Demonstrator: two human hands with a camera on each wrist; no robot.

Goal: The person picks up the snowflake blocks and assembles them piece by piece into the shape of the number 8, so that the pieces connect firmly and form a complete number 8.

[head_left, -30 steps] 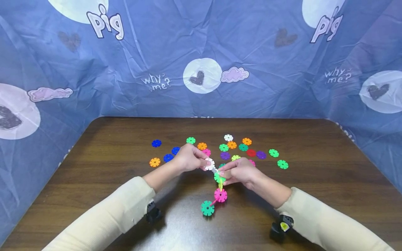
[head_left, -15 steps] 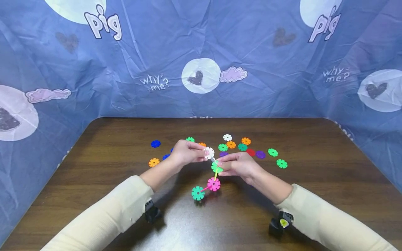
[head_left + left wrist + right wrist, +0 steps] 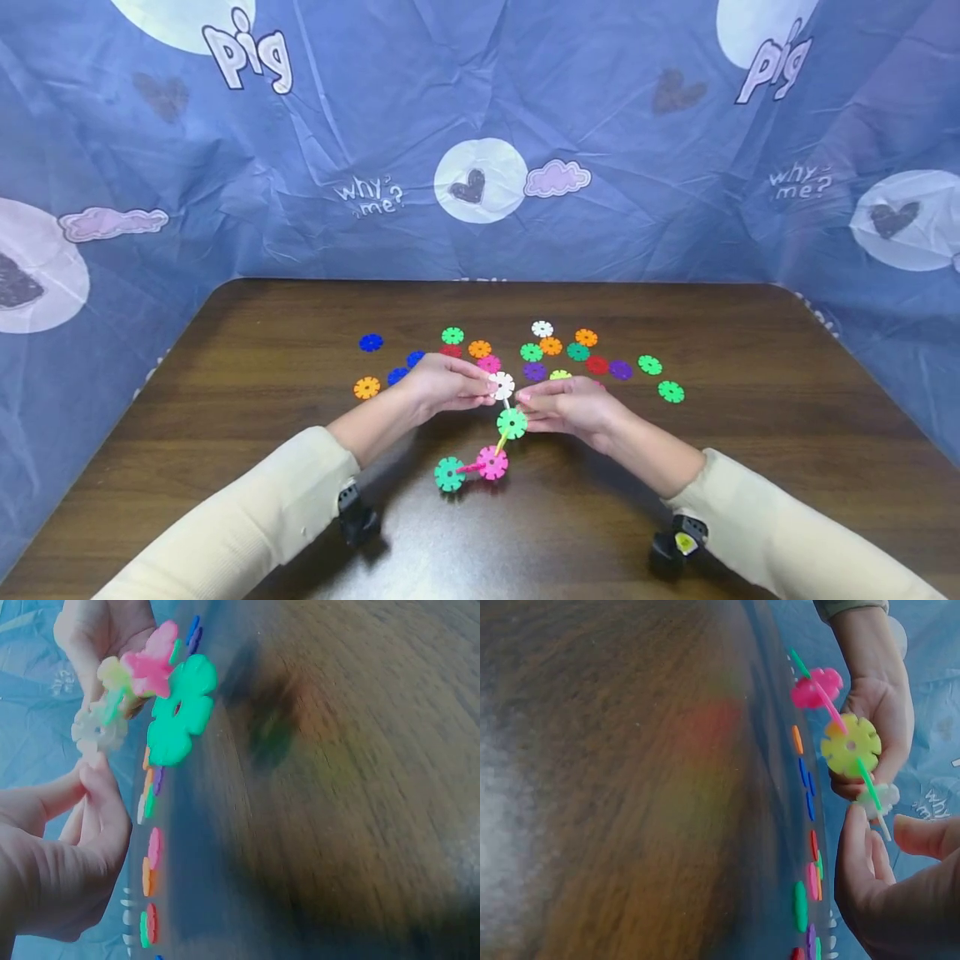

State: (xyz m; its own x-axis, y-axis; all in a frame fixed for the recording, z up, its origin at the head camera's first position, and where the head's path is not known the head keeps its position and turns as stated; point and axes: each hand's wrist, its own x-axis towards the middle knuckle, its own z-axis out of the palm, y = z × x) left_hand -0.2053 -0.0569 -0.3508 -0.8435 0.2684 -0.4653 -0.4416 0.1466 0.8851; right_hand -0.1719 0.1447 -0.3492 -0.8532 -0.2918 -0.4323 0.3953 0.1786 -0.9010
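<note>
A chain of notched plastic discs hangs from my left hand (image 3: 446,385), which pinches the white disc (image 3: 502,385) at its top. Below it come another white disc seen edge-on, a light green disc (image 3: 512,423), a yellow disc (image 3: 851,746), a pink disc (image 3: 492,462), another pink one edge-on, and a teal disc (image 3: 449,474) at the lower end. They slot together at angles. My right hand (image 3: 573,408) is beside the light green disc, its thumb and fingers parted with a gap in the right wrist view.
Loose discs lie flat across the far half of the brown table (image 3: 300,317): several greens, a blue disc (image 3: 371,342), an orange disc (image 3: 367,387), a purple disc (image 3: 620,369) and others. A blue printed cloth (image 3: 637,233) hangs behind the table.
The chain's lower end has swung to the left. My right thumb and fingers have come off the light green disc, while my left hand keeps pinching the white one, rising briefly and then lowering.
</note>
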